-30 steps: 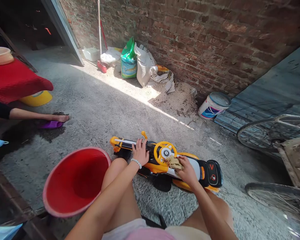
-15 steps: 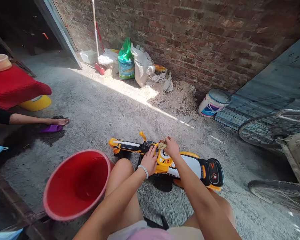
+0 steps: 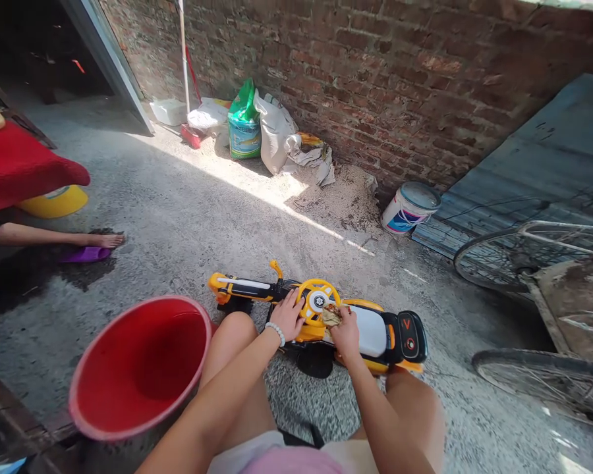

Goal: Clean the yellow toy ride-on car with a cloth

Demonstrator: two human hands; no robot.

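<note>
A yellow, black and white ride-on toy excavator [image 3: 375,332] stands crosswise just ahead of my knees. On its yellow steering wheel [image 3: 319,301], the whole ring now shows. My left hand [image 3: 287,316], with a beaded bracelet at the wrist, lies on the toy at the wheel's left side, fingers stretched out. In my right hand [image 3: 346,334] is a crumpled, brownish wet cloth [image 3: 331,315], pressed against the wheel's lower right rim. The palm side of both hands is hidden.
A red tub [image 3: 86,401] with water stands left of my knee. Farther left are another person's bare foot [image 3: 109,241] and a purple slipper [image 3: 86,254]. Sacks [image 3: 244,135] and a paint bucket [image 3: 409,208] line the brick wall. A wheeled cart [image 3: 548,283] stands at right.
My right hand has moved with the cloth from the wheel's far side to its lower right rim, uncovering the wheel. My left hand stays on the toy. The view has shifted slightly.
</note>
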